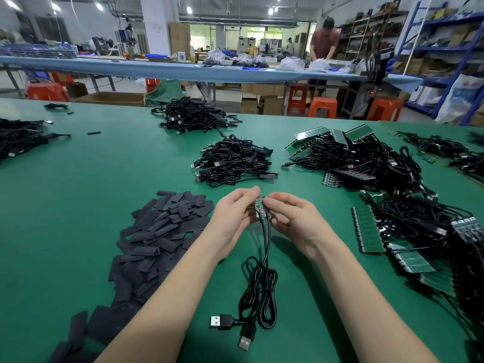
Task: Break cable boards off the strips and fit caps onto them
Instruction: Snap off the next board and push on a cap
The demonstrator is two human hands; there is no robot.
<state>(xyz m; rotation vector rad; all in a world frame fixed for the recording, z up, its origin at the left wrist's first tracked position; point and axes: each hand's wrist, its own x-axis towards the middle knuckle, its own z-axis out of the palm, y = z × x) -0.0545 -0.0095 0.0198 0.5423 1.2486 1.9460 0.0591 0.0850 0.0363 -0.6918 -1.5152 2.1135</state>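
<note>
Above the green table (78, 184), my left hand (233, 216) and my right hand (290, 221) together pinch a short piece of green cable boards (260, 208) from either side. Two black cables (262, 279) hang from the boards and coil on the table, ending in two USB plugs (230, 328). A heap of flat black caps (159, 237) lies to the left of my hands. Green board strips (368, 229) with cables attached are piled to the right.
Finished black cables with caps sit in heaps (230, 161) beyond my hands and further back (191, 113). More cable heaps lie at the far left (18, 137) and far right (445, 150). A person (323, 45) works at a distant bench.
</note>
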